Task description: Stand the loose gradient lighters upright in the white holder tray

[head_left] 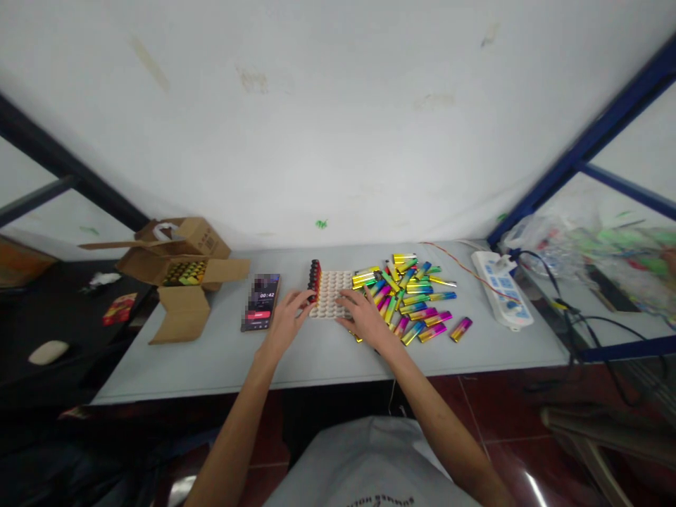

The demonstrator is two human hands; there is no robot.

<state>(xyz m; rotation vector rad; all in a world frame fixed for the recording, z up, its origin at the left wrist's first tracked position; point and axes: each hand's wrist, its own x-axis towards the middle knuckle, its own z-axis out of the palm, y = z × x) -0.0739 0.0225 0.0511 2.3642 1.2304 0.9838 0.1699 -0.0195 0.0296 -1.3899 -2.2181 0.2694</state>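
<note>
A white tray with rows of round holes (330, 285) lies on the grey table. Dark pieces with red lower parts (315, 273) stand in a row along its left edge. My left hand (288, 313) is at the tray's lower left corner, its fingers closed round the near end of that row on a dark piece. My right hand (364, 317) rests over the tray's right part, fingers bent and apart, with nothing visible in them. Right beside it spreads a loose pile of shiny gold, blue, green and pink cylinders (417, 289), partly behind the hand.
An open cardboard box (182, 310) holding gold-topped pieces stands at the left. Between it and the tray lies a phone (260, 303). A white power strip (501, 290) with cables is at the right, near plastic bags (543, 232).
</note>
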